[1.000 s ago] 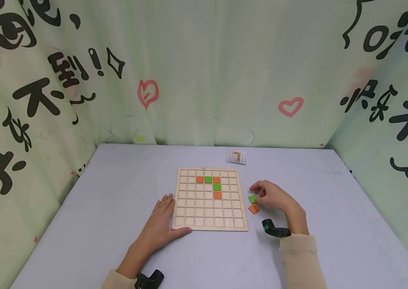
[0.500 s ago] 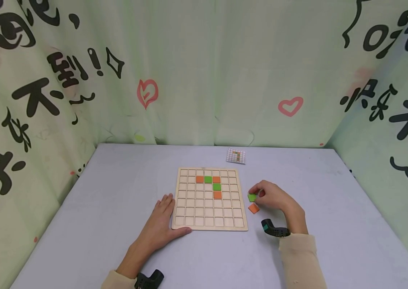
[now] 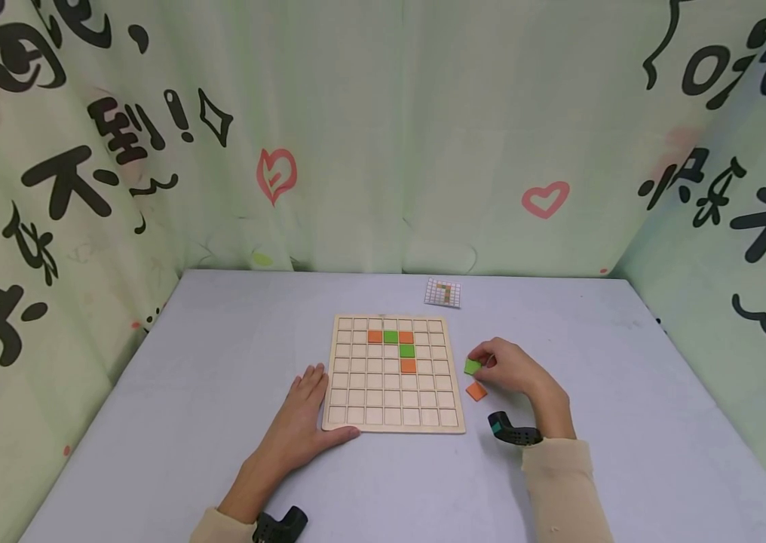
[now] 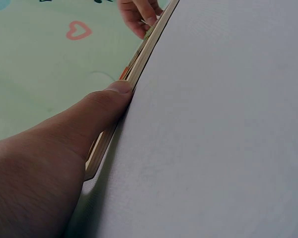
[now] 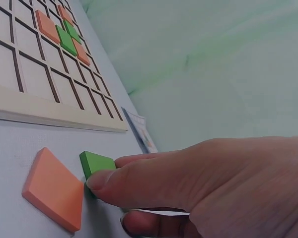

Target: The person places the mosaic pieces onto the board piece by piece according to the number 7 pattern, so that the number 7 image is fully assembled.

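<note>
A wooden grid board (image 3: 383,396) lies flat on the table, with several orange and green square tiles set in its upper cells. My left hand (image 3: 298,422) rests at its lower left corner, fingers straight along the left side and thumb on the front edge. Right of the board, my right hand (image 3: 515,371) pinches a green tile (image 5: 97,162) between thumb and fingers, and the tile looks tilted off the table. Beside it an orange tile (image 3: 476,391) lies on the table, apart from the fingers.
A small card (image 3: 443,293) printed with a grid and a coloured pattern lies behind the board. The white table (image 3: 234,324) is bordered by hanging curtains (image 3: 356,136) with black characters and red hearts.
The green tile has shifted slightly away from the orange tile and turned in my right fingers, which have closed on it. My left hand and the board have stayed put.
</note>
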Demonstrator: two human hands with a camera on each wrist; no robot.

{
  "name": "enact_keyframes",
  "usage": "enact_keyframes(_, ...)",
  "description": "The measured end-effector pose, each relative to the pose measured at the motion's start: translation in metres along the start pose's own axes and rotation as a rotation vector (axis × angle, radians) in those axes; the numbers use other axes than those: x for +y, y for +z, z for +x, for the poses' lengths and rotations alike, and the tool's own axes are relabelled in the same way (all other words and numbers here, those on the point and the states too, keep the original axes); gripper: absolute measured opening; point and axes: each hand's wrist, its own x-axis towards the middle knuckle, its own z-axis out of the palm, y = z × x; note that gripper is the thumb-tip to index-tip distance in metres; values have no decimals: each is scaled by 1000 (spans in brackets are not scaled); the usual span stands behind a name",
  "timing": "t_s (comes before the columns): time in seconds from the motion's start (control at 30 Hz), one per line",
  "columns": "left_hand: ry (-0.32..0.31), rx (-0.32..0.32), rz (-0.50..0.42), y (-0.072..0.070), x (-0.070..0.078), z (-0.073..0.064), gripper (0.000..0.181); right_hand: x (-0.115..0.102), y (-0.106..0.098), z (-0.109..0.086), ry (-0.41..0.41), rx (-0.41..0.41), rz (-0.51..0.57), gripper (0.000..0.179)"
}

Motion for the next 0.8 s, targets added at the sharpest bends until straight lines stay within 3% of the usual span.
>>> enact_keyframes(0.8,0,0,-4,-1,1,0,109,-4,1,-1,73,25,22,24)
